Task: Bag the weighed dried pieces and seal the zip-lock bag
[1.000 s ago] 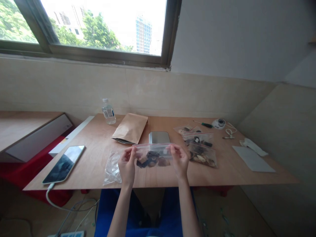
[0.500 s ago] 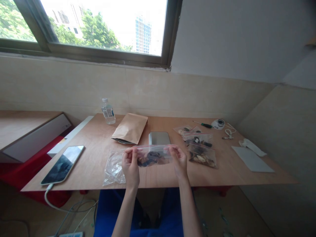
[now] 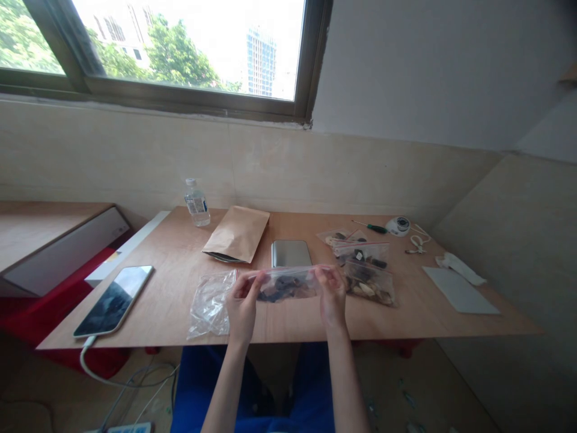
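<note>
Between my two hands a clear zip-lock bag (image 3: 288, 290) is stretched, with dark and brownish pieces inside that I cannot name. My left hand (image 3: 243, 299) pinches the top left of its seal, thumb against fingers. At the seal's right end my right hand (image 3: 331, 293) pinches in the same way. Just beyond the bag lies a flat silver device (image 3: 291, 252), partly covered by it. Crumpled clear plastic bags (image 3: 208, 307) lie beside my left hand. To the right of my right hand, several filled zip-lock bags (image 3: 367, 279) with dark and pale pieces overlap on the table.
A brown kraft pouch (image 3: 238, 234) and a water bottle (image 3: 197, 204) stand toward the back left. A phone (image 3: 115, 300) with a cable lies at left. At right are a screwdriver (image 3: 376, 228), a small white camera (image 3: 399, 226), a white sheet (image 3: 460, 291) and a crumpled tissue (image 3: 462, 269).
My right hand has shifted slightly right along the zip-lock bag's seal, and my left hand slightly right too. The bag stays held between them.
</note>
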`<state>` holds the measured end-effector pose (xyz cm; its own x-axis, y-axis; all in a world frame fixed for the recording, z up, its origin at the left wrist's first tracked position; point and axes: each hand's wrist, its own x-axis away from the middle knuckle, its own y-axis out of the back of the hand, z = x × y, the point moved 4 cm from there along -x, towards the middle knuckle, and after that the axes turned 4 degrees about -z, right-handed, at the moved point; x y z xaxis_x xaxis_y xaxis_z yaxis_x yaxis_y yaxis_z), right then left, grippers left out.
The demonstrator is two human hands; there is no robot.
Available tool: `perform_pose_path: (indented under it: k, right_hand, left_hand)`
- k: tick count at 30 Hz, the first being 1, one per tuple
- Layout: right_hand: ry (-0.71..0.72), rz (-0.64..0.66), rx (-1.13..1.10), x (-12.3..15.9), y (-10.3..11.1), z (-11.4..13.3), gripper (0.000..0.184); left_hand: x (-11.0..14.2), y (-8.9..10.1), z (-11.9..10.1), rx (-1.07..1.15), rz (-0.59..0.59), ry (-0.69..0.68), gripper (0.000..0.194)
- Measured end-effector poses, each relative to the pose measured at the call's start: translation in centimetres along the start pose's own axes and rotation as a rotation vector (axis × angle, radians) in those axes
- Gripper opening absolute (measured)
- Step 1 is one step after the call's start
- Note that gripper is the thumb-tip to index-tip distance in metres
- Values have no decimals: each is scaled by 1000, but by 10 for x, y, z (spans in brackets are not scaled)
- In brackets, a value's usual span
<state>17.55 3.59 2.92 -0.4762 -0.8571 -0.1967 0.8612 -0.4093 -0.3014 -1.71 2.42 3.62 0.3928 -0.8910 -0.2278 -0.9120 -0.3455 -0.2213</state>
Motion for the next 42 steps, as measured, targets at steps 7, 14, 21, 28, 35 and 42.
perform_pose_path:
  k: [7,14,21,28,35,42]
  right_hand:
    - [63,16,0,-1,0,5,15]
    - [-16,118,-14,1,-4,-5,15]
    - [-49,123,15,0,-7,-15,22]
    - [-64,68,1,-4,2,-15,22]
    - [-65,59,20,-5,4,-13,25]
    - [-83,114,70,-5,1,-19,26]
  left_hand:
    - [0,4,2,87,7,28,15]
    - [2,1,5,81,6,14,16]
    - [-5,5,15,100,25,113,20]
    - [-5,5,14,123,113,104,17]
    - [-8,9,8,-91,73,12,19]
    - [-7,7,8,-263,94,-74,22]
